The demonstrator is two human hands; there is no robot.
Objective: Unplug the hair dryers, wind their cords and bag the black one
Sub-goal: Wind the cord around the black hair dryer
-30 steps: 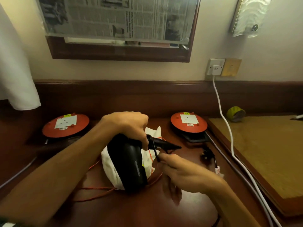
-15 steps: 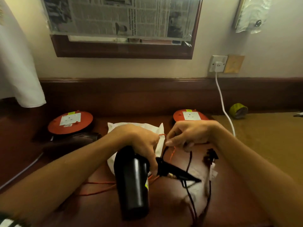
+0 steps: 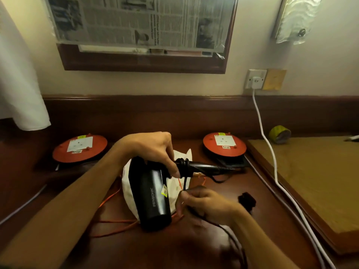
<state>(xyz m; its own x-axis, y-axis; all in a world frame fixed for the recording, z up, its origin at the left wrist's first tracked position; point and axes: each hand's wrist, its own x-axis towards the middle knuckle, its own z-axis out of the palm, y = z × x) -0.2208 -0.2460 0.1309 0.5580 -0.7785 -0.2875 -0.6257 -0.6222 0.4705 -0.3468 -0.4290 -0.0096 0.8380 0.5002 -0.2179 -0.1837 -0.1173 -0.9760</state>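
Glossy black hair dryer, pale lettering along the barrel, small yellow-green sticker near the handle. Black cord coiled round the handle. White bag beneath, thin orange drawstring. Two orange-red reels, white socket plates, yellow tags. Dark reddish-brown desk. White cable, cream wall, grey newsprint.

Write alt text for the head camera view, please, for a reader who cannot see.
A left hand holds a black hair dryer by its handle above a white bag, while the right hand winds its black cord around the handle. Two orange cable reels sit behind.
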